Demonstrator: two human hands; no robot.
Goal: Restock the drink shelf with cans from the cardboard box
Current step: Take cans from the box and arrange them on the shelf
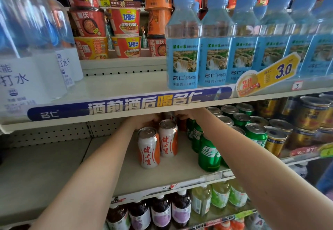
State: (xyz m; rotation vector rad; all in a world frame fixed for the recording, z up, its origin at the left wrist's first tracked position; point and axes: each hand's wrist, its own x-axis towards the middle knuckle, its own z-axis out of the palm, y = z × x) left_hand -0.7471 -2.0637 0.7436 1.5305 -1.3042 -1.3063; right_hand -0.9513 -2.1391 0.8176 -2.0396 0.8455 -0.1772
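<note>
Two orange-and-white cans (148,148) (168,138) stand one behind the other on the middle shelf (162,174). Both my arms reach deep into this shelf, under the front edge of the shelf above. My left hand (146,121) is behind the two cans. My right hand (183,116) is just right of it, next to the green cans (209,155). Part of another can (170,116) shows between the hands. The fingers are mostly hidden, so I cannot tell what they hold. The cardboard box is not in view.
Green and gold cans (275,139) fill the middle shelf to the right. Bare shelf lies left of the orange cans (45,166). Blue-labelled water bottles (183,49) and clear bottles (27,49) stand on the upper shelf. Bottled drinks (180,210) fill the shelf below.
</note>
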